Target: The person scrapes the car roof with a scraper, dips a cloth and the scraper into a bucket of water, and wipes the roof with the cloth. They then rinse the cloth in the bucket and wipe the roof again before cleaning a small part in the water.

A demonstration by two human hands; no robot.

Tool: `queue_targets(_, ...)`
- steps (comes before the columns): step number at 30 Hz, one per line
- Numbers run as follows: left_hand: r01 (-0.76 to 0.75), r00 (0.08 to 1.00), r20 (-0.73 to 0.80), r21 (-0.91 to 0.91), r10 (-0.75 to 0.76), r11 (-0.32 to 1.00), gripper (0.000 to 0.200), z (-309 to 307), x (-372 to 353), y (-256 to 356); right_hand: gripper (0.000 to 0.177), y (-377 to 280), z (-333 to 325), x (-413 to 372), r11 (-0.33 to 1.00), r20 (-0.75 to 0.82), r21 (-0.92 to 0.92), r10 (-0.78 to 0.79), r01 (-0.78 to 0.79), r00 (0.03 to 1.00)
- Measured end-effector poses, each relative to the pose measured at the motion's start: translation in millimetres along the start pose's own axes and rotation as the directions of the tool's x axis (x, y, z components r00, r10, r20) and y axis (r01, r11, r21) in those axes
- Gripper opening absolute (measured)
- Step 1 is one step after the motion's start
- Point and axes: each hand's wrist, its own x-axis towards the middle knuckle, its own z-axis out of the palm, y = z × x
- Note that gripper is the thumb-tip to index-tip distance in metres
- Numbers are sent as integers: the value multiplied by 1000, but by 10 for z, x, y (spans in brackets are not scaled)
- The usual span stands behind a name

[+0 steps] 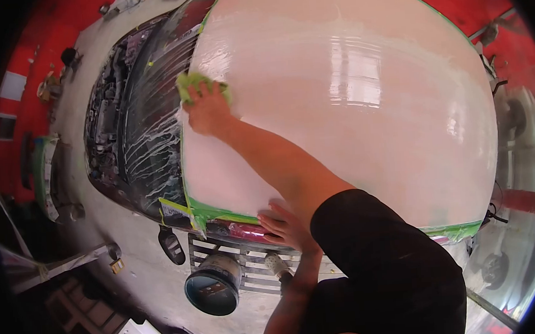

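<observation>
FREE: over pale panel (401, 152), right side | BLOCK: right forearm (260, 152), left half; left fingers (272, 224), near edge

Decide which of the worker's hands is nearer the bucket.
Left. The left hand is at the near edge of the roof, up and right of the bucket in the picture; the right hand is farther off, holding a green cloth near the windshield.
</observation>
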Motion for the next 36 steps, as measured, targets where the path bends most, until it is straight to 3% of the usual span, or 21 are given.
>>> queue_targets(1, -3, 1000, 23, 54, 2, 999, 74, -36, 15, 14, 42, -74, 41, 63, 996, 17, -8, -89, 89, 996)
queue_targets(3, -12, 998, 67, 166, 1, 986, 76, -77, 27, 27, 39, -88, 80, 217, 994, 40, -50, -99, 101, 994)
queue_targets(5, 3, 991, 134, 138, -22, 990, 76, 26, -27, -33, 36, 16, 93, 331, 989, 66, -91, -107, 113, 992)
queue_targets(7, -12, 994, 108, 104, 1, 994, 79, -15, -19, -23, 32, 239, 216, 578, 998, -139, -37, -60, 55, 988)
queue_targets(9, 4, 999, 39, 131, -9, 991, 78, 243, -54, -94, 32, 622, 102, 708, 997, -208, 2, 81, -82, 975)
queue_targets(11, -12, 1000, -8, 144, 13, 989, 78, 237, -103, -67, 34, 1108, -236, 604, 982, -139, 25, 191, -189, 972)
queue_targets(13, 21, 996, 93, -93, -13, 995, 73, -66, -2, -12, 35, 1617, -510, 385, 965, -138, -8, 259, -263, 956)
queue_targets(15, -24, 999, -24, -116, 22, 993, 65, -50, -14, -29, 37, 2314, -837, -83, 931, -157, -51, 351, -362, 923)
queue_targets(18, -3, 999, -50, -82, -1, 997, 62, -79, -2, 2, 40, 2988, -1157, -765, 901, -221, -11, 421, -434, 880)
queue_targets(20, -12, 992, -125, -29, 9, 1000, 59, 86, 30, -116, 36, 3472, -1264, -1254, 896, -368, 77, 432, -437, 823)
queue_targets(23, 10, 995, -104, -13, -11, 1000, 59, 180, 100, -238, 41, 4224, -1593, -2086, 839, -367, 103, 531, -534, 764)
queue_targets(27, -213, 939, -257, 91, 229, 973, 53, 454, 230, -472, 44, 5114, -1968, -3093, 750, -359, 43, 628, -660, 690)
queue_targets(28, -219, 943, -246, 52, 225, 974, 53, 444, 325, -649, 44, 5261, -2000, -3243, 726, -380, 33, 645, -687, 663)
queue_targets(29, -236, 944, -234, 18, 233, 972, 53, 425, 359, -655, 44, 5492, -2040, -3511, 692, -401, 28, 669, -722, 626)
queue_targets(31, -133, 978, -156, 40, 138, 990, 55, 226, 329, -442, 46, 5958, -2211, -4084, 601, -379, 94, 759, -794, 530)
queue_targets(33, -100, 987, -134, -101, 86, 990, 58, 132, 305, -335, 49, 6417, -2357, -4637, 478, -325, 47, 838, -877, 440)
queue_targets(35, -184, 976, -139, -139, 165, 973, 59, 227, 462, -542, 48, 6634, -2597, -5208, 332, -302, 119, 910, -936, 284)
queue_targets(36, -242, 965, -144, -186, 217, 952, 60, 254, 564, -633, 31, 6754, -2645, -5488, 306, -344, 122, 905, -944, 249)
